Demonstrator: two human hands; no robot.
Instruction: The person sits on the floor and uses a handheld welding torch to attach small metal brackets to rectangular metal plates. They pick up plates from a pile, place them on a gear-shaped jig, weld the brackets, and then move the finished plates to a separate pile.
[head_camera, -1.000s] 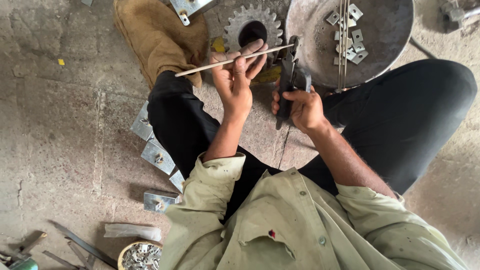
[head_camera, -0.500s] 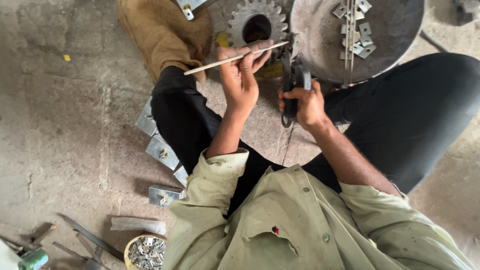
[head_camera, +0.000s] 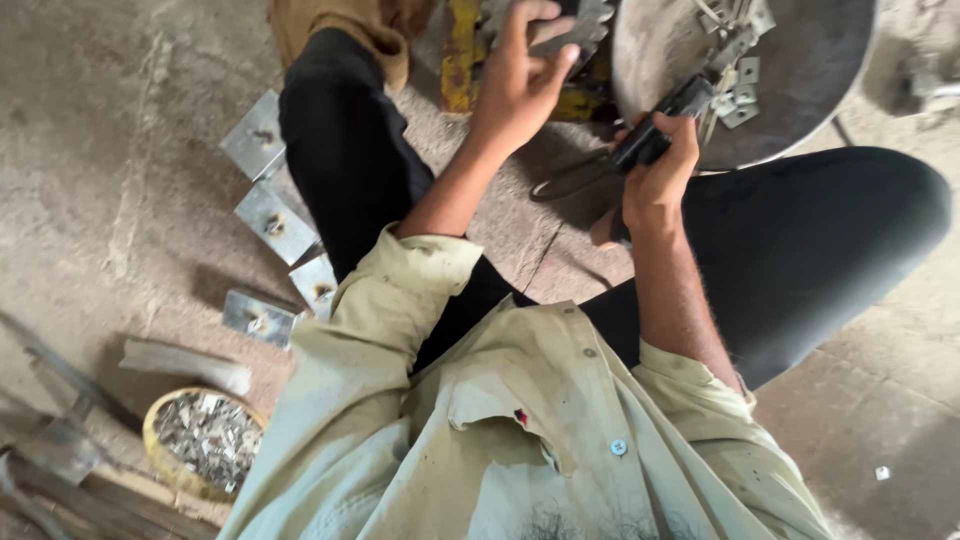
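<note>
Two hands up | left hand (head_camera: 520, 85) half-open, fingertips on toothed gear (head_camera: 590, 25) at 12 o'clock | right hand (head_camera: 655, 180) fist-closed round black tool (head_camera: 660, 135) at 1 o'clock

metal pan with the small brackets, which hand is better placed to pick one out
Right, probably. The right hand sits at the rim of the metal pan, beside the brackets, though it grips a dark tool. The left hand is over the toothed gear, farther away.

Four square metal plates (head_camera: 275, 220) on the floor (head_camera: 100, 180); one yellow bowl of scrap (head_camera: 200, 440); one round pan (head_camera: 790, 70); one toothed gear (head_camera: 575, 25).
</note>
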